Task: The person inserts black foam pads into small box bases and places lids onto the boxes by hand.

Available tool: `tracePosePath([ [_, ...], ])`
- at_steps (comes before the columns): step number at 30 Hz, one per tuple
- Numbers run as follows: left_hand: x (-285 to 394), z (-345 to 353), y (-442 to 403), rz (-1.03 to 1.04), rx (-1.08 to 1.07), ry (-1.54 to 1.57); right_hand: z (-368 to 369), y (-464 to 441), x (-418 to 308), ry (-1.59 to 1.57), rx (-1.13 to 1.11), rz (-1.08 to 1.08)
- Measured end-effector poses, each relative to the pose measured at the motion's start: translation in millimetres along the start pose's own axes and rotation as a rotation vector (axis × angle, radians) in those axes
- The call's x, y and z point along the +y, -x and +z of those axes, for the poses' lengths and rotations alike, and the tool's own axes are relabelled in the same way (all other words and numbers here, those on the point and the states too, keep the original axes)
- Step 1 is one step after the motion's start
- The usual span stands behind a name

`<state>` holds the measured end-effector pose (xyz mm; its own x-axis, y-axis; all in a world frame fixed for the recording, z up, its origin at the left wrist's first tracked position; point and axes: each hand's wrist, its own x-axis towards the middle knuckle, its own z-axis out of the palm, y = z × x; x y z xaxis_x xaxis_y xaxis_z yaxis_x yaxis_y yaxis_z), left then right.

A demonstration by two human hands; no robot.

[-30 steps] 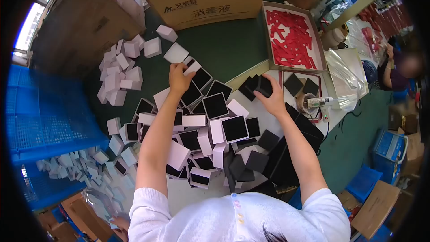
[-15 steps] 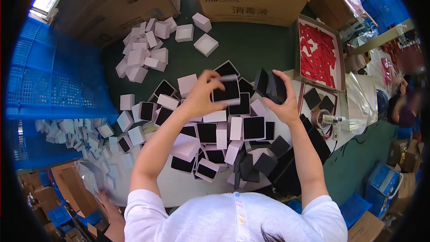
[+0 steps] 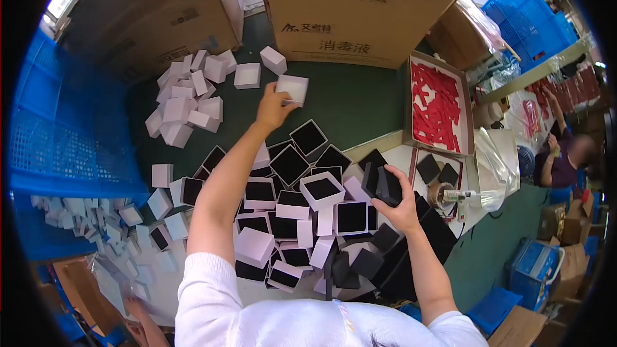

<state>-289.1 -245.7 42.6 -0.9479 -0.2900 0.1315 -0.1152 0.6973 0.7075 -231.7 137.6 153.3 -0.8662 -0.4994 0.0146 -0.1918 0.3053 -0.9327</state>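
Note:
My left hand [image 3: 275,110] grips the edge of an open white box [image 3: 293,89] with no black lining showing, on the dark green surface. My right hand [image 3: 400,204] is closed around several black pads [image 3: 380,183], right of the pile. Below and between my hands lie several white boxes with black inserts, one of them [image 3: 322,190] tilted on top of the others. Loose black pads [image 3: 367,263] rest at the lower right of the pile, beside long black foam strips [image 3: 411,260].
White boxes [image 3: 177,110] are heaped at the upper left beside a blue crate [image 3: 77,122]. A large carton [image 3: 360,19] stands at the back. Red pieces fill a tray [image 3: 469,112] on the right. A co-worker [image 3: 560,160] is far right; another person's hand [image 3: 136,310] shows lower left.
My left hand has left a black-lined box on the pile and moved up and away to a white box. My right hand still holds black pads. The camera view has shifted.

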Motion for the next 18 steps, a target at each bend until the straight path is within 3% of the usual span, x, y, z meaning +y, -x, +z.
tracePosePath([
  [3, 81.7, 22.2, 8.9, 0.234, -0.035, 0.045, 11.2, 2.6, -1.6, -0.093, -0.008, 0.118],
  [4, 100.0, 16.6, 5.4, 0.178, -0.156, 0.066, 14.8, 0.0, -5.3, -0.059, -0.028, 0.093],
  [5, 96.5, 13.8, -1.9, 0.136, -0.136, -0.006, 15.1, 1.6, -10.9, -0.023, -0.044, 0.069],
  [9, -14.2, 11.4, -55.8, -0.094, 0.422, -0.071, -3.4, 19.3, -0.5, 0.030, 0.002, 0.074],
  [13, -12.5, -24.6, -85.4, -0.138, 0.271, -0.426, -12.4, 41.9, 13.1, 0.009, 0.085, 0.181],
  [14, -14.6, -22.3, -93.4, -0.134, 0.319, -0.464, -13.4, 44.6, 16.7, -0.015, 0.097, 0.200],
  [15, -27.5, -24.8, -102.7, -0.126, 0.312, -0.454, -13.1, 47.3, 20.5, -0.045, 0.108, 0.225],
  [17, -52.5, -22.4, -113.3, -0.223, 0.052, -0.166, -12.5, 45.6, 20.8, -0.015, 0.118, 0.216],
  [18, -38.3, -28.7, -96.5, -0.196, 0.086, -0.262, -11.9, 43.1, 18.9, -0.018, 0.116, 0.225],
])
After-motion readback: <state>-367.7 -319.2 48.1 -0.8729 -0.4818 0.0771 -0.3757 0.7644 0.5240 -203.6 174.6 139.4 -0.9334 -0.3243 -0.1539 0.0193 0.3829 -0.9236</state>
